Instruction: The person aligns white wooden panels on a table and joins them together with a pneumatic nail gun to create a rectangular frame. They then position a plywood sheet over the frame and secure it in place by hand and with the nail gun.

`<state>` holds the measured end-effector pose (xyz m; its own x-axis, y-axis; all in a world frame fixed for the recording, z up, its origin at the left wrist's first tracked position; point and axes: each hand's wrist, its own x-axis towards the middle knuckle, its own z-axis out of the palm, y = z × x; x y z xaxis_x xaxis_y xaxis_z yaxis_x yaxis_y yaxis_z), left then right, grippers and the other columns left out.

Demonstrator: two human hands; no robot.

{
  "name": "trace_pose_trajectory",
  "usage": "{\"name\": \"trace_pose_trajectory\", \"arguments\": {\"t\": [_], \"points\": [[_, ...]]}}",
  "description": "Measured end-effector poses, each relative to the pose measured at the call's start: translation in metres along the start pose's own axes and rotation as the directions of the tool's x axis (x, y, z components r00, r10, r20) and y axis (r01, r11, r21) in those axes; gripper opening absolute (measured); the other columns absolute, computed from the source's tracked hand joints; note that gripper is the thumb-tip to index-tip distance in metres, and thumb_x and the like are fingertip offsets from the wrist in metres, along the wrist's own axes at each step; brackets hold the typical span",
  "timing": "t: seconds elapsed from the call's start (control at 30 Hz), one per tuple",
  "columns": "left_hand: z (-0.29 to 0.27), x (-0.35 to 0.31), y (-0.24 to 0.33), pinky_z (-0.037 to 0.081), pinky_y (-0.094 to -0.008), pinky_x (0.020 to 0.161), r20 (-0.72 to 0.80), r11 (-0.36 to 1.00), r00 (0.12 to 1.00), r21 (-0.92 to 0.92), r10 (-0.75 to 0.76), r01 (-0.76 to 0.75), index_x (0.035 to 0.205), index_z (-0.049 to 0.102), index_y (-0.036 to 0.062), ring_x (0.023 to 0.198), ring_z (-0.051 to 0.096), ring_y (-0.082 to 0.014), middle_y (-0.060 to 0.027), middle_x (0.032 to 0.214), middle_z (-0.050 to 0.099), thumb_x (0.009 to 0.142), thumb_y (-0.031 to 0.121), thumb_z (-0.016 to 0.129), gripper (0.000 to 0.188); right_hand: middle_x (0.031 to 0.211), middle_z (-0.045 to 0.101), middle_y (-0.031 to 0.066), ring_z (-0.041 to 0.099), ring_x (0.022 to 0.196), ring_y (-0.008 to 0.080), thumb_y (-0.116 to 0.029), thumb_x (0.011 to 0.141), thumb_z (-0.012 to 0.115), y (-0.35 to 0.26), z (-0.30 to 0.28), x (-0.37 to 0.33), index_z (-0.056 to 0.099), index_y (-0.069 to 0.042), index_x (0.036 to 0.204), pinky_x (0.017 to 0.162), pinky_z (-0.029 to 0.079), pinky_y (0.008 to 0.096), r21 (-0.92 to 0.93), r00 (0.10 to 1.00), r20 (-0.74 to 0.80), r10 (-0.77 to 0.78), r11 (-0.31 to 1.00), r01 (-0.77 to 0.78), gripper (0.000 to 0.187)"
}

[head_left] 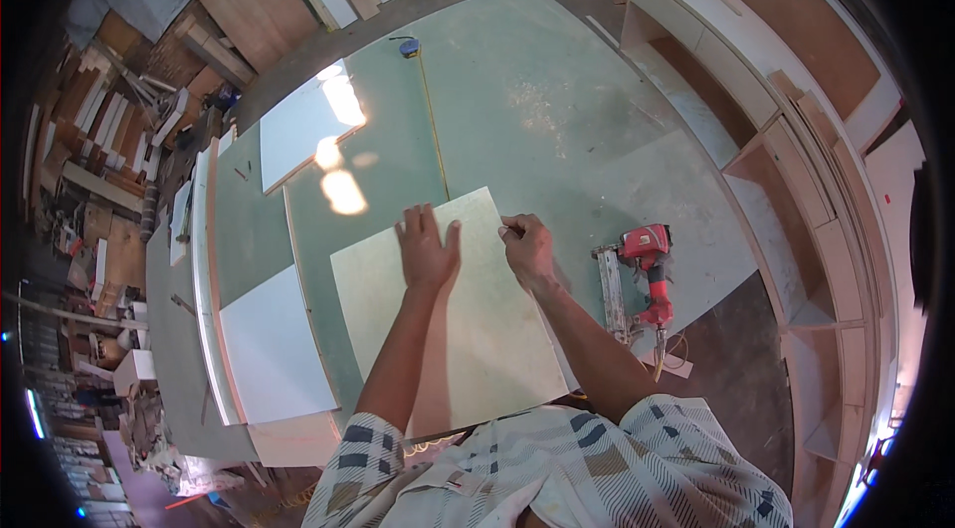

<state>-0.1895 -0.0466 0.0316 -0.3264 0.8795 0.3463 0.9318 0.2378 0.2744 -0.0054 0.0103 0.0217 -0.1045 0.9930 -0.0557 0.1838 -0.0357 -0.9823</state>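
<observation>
A pale rectangular plywood board (pixel 477 319) lies tilted across the near side of the big greenish work table (pixel 477 80), close against my body. My left hand (pixel 428 251) rests flat on its far part, fingers spread and their tips at the far edge. At the right edge, near the far corner, my right hand (pixel 527 247) has its fingers curled and pinched on the board. A blue tape measure (pixel 409 48) sits further off, its yellow blade (pixel 434 120) drawn out to the board's far edge. Right of my right forearm lies a red nail gun (pixel 647 274).
White panels (pixel 276 344) with brown edges lie to the left, another white panel (pixel 298 135) beyond. A long cabinet frame (pixel 766 130) with open compartments runs along the right. Sheets of wood (pixel 239 5) lean at the back; stacked offcuts (pixel 119 120) fill the far left.
</observation>
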Motion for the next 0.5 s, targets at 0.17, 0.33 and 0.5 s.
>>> {"name": "trace_pose_trajectory", "arguments": {"t": [0.17, 0.33, 0.5], "points": [[0.008, 0.025, 0.032, 0.039, -0.0541, 0.108, 0.141, 0.996, 0.986, 0.009, -0.085, 0.085, 0.118, 0.057, -0.002, 0.114, 0.054, -0.0397, -0.021, 0.114, 0.06, 0.096, 0.048, 0.069, 0.055, 0.102, 0.071, 0.0146, 0.07, 0.092, 0.0269, -0.011, 0.089, 0.076, 0.01, -0.006, 0.004, 0.075, 0.0, 0.11, 0.086, 0.056, 0.0371, -0.038, 0.999, 0.033, -0.008, 0.999, 0.009, 0.024], [0.014, 0.023, 0.024, 0.041, -0.0506, 0.102, 0.005, 1.0, 1.0, 0.017, 0.014, -0.014, 0.124, 0.06, 0.0022, 0.11, 0.055, -0.0394, -0.0199, 0.112, 0.06, 0.095, 0.047, 0.071, 0.054, 0.109, 0.068, 0.013, 0.068, 0.095, 0.0231, -0.016, 0.09, 0.077, 0.003, -0.004, 0.011, 0.073, -0.003, 0.122, 0.089, 0.055, 0.036, 0.009, 0.99, 0.116, 0.079, 0.997, -0.08, 0.035], [0.015, 0.023, 0.025, 0.041, -0.0498, 0.102, 0.029, 0.999, 0.999, 0.037, 0.021, -0.022, 0.128, 0.063, 0.0096, 0.107, 0.056, -0.0375, -0.0173, 0.109, 0.06, 0.095, 0.046, 0.072, 0.049, 0.106, 0.063, 0.012, 0.066, 0.095, 0.0241, -0.018, 0.089, 0.077, 0.004, 0.007, 0.021, 0.071, -0.009, 0.131, 0.089, 0.054, 0.0379, 0.03, 0.99, 0.13, 0.058, 0.998, -0.063, 0.044]]}}
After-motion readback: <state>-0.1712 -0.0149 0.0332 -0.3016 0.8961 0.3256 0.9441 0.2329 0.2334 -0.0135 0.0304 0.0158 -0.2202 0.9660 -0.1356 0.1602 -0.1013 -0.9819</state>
